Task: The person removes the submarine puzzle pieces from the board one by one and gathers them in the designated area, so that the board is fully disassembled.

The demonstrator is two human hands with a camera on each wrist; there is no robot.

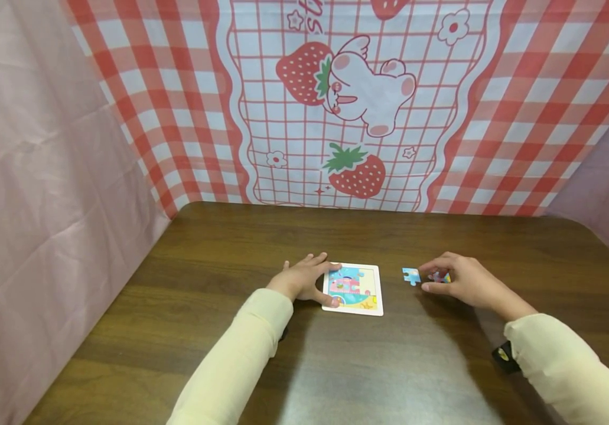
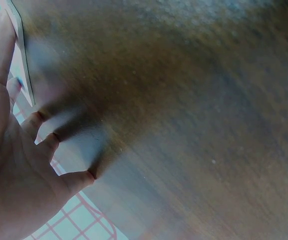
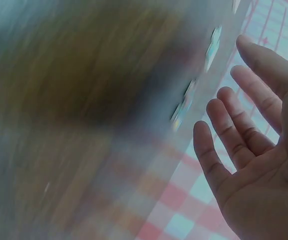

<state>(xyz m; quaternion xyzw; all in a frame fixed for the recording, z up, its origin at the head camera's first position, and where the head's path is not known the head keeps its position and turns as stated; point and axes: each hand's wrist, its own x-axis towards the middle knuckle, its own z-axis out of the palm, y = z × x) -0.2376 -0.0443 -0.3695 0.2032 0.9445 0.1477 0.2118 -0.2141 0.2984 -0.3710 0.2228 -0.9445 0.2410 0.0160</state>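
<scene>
A small jigsaw puzzle board (image 1: 379,290) with a white frame and a bright picture lies on the table, part of its right side showing bare backing. My left hand (image 1: 304,280) spreads over its left edge, thumb and index finger resting on the frame. In the left wrist view the other fingers of the left hand (image 2: 29,180) touch the tabletop. To the board's right lies a blue jigsaw piece (image 1: 410,275). Over a second, multicoloured jigsaw piece (image 1: 445,277) hovers my right hand (image 1: 469,282), its fingers apart, as the right wrist view shows a gap below them.
The brown wooden table (image 1: 219,348) reaches back to a red-and-white checked cloth (image 1: 192,106) printed with strawberries. Plain pinkish cloth (image 1: 44,177) hangs along the left side, and more on the right. A dark band (image 1: 506,358) sits at the right wrist.
</scene>
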